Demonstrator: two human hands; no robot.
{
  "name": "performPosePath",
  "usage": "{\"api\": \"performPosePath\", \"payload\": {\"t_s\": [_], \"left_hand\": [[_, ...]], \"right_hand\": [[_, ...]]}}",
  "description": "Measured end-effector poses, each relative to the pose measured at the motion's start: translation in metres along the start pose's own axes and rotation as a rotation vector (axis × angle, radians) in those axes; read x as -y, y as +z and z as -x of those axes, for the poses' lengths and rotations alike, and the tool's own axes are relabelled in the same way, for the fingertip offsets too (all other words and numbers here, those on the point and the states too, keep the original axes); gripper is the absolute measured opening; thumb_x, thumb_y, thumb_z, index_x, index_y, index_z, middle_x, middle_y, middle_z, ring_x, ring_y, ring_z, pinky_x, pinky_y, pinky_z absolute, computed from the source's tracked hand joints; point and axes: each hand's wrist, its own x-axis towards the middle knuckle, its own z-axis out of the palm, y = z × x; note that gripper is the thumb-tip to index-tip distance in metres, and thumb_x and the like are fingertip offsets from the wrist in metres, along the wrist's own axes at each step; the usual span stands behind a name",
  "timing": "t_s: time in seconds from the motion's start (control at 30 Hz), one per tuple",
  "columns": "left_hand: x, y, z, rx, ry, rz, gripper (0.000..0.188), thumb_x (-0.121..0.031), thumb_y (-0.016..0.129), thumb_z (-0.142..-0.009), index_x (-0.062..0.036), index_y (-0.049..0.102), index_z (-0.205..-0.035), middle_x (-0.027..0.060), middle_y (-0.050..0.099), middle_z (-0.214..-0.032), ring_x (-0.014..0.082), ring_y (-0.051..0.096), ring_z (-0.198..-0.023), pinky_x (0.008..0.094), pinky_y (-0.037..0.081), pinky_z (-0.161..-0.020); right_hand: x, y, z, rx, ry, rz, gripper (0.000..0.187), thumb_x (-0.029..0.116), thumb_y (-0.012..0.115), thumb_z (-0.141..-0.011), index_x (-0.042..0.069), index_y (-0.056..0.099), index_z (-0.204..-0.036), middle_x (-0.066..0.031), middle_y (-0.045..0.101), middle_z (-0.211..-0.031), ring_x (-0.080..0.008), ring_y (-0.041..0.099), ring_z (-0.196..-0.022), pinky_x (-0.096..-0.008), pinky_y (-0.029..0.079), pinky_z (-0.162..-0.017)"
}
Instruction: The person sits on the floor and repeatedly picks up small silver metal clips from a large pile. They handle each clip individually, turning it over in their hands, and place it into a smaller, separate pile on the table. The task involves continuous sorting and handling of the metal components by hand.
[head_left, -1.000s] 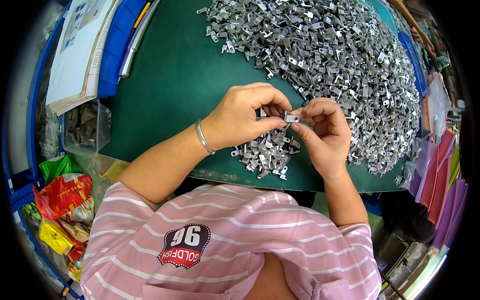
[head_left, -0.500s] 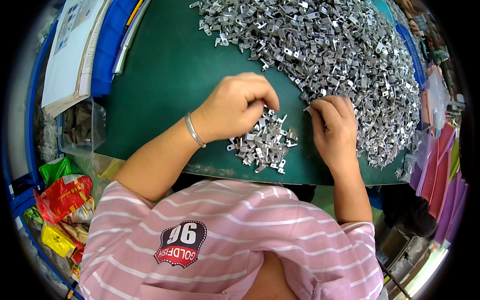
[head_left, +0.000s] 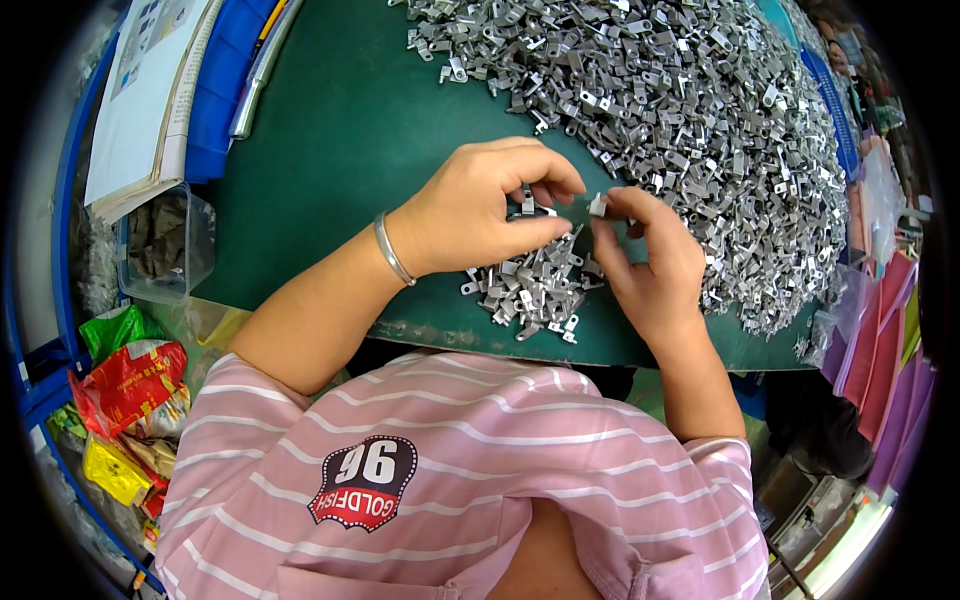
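- Our left hand [head_left: 475,208] gaped, its hold unclear.
- Our right hand [head_left: 658,255] pinched a metal bracket [head_left: 598,206].
- Left of both, a clear tub [head_left: 200,246] held dark scraps [head_left: 158,240].

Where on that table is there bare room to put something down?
The widest free patch of green table lies beyond the left hand, between the blue tray and the big pile. A smaller gap lies along the near edge, between the small pile and the right wrist. It's crowded on the right, under the big pile.
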Motion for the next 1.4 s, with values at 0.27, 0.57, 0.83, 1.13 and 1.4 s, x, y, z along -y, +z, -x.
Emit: {"api": "performPosePath", "payload": {"t_s": [0.27, 0.57, 0.83, 1.13, 1.4], "left_hand": [[-0.002, 0.003, 0.001, 0.052, 0.025, 0.082, 0.03, -0.007, 0.081, -0.076, -0.0017, 0.068, -0.102, 0.0071, 0.068, -0.092, 0.0143, 0.066, -0.08, 0.0258, 0.054, -0.071], [0.001, 0.002, 0.001, 0.058, 0.025, 0.118, 0.022, -0.001, 0.077, -0.079, 0.0004, 0.069, -0.1, 0.0082, 0.068, -0.092, 0.0148, 0.068, -0.082, 0.0267, 0.056, -0.073], [-0.002, -0.008, 0.0, 0.027, 0.008, 0.091, 0.021, 0.001, 0.075, -0.079, 0.0008, 0.069, -0.1, 0.0088, 0.068, -0.094, 0.0146, 0.067, -0.081, 0.0259, 0.055, -0.072], [0.001, -0.009, 0.0, -0.003, 0.029, 0.052, 0.019, 0.001, 0.074, -0.081, 0.0008, 0.069, -0.099, 0.0085, 0.067, -0.096, 0.0141, 0.066, -0.085, 0.0258, 0.056, -0.075], [0.002, -0.012, -0.002, -0.017, 0.043, 0.039, 0.016, 0.003, 0.074, -0.079, 0.0003, 0.067, -0.093, 0.0079, 0.066, -0.096, 0.0135, 0.065, -0.082, 0.0248, 0.054, -0.073]], "right_hand": [[0.006, 0.004, 0.009, -0.022, 0.069, -0.314, 0.051, -0.006, 0.077, -0.076, 0.001, 0.052, -0.12, -0.0111, 0.069, -0.094, -0.0159, 0.068, -0.081, -0.0257, 0.054, -0.064], [0.011, 0.0, 0.012, -0.025, 0.213, -0.59, 0.048, -0.008, 0.074, -0.08, -0.001, 0.049, -0.12, -0.0127, 0.068, -0.1, -0.017, 0.069, -0.091, -0.0246, 0.056, -0.07], [0.011, -0.013, 0.002, 0.21, 0.221, -0.389, 0.015, 0.0, 0.073, -0.081, 0.0, 0.066, -0.094, -0.0102, 0.066, -0.087, -0.0206, 0.065, -0.074, -0.0291, 0.051, -0.064], [0.022, -0.013, -0.01, 0.464, 0.143, -0.344, 0.014, 0.008, 0.073, -0.08, 0.002, 0.071, -0.092, -0.0099, 0.057, -0.083, -0.0284, 0.055, -0.081, -0.0375, 0.045, -0.074], [0.016, -0.008, -0.01, 0.478, 0.114, -0.339, 0.013, 0.003, 0.071, -0.077, 0.002, 0.069, -0.09, -0.0091, 0.056, -0.085, -0.0292, 0.053, -0.082, -0.0387, 0.043, -0.074]]}}
